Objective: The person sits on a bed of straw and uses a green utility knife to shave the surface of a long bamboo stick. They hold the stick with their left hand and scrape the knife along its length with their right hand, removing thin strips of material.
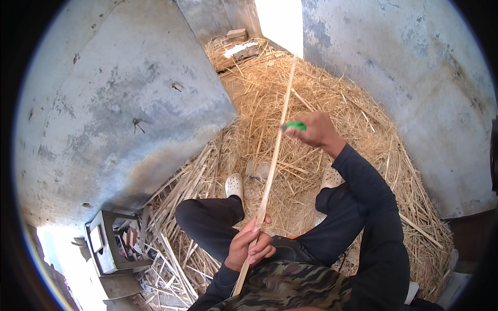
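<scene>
A long, pale strip of split bamboo or wood [274, 166] runs from my lap up and away, leaning slightly right. Around its lower part my left hand [250, 245] is closed, with the tail end passing below the wrist. Farther up, my right hand [313, 129] grips a green-handled tool [296, 125], which looks like a small knife. Its dark working end meets the strip near the middle; the blade's shape is mostly hidden.
Pale shavings [332, 93] cover the floor in a thick heap. Split strips [179, 181] lie at the left. A wooden box [111, 243] with scraps stands lower left. Grey walls [119, 103] rise on both sides. A brick [237, 35] sits at the back.
</scene>
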The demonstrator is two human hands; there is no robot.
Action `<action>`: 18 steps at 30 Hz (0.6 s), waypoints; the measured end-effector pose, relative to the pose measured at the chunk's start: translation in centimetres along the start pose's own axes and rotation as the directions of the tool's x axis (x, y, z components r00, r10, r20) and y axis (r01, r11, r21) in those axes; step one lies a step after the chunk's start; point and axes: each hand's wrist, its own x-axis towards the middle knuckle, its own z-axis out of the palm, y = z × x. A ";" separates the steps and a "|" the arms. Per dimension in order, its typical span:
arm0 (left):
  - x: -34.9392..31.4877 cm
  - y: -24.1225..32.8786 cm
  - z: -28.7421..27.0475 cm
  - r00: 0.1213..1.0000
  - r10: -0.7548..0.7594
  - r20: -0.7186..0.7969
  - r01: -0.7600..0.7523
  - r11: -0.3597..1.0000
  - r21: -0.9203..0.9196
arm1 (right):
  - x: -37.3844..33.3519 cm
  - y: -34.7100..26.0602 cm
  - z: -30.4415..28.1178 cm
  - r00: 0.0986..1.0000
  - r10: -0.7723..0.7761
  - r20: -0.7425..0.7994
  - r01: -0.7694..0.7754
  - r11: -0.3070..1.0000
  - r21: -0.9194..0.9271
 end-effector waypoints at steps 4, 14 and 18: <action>-0.2 -0.4 0.4 0.999 -0.035 0.004 0.035 0.999 -0.021 | 0.5 1.8 -0.4 0.991 0.133 0.021 -0.133 0.991 0.025; -1.1 -0.3 1.8 0.979 -0.160 -0.127 0.178 0.974 0.143 | 0.6 6.8 0.6 0.963 0.266 0.043 -0.262 0.963 -0.067; -1.5 -0.6 1.6 0.977 -0.173 -0.123 0.192 0.968 0.163 | 1.7 7.3 0.6 0.946 0.299 -0.129 -0.295 0.954 0.050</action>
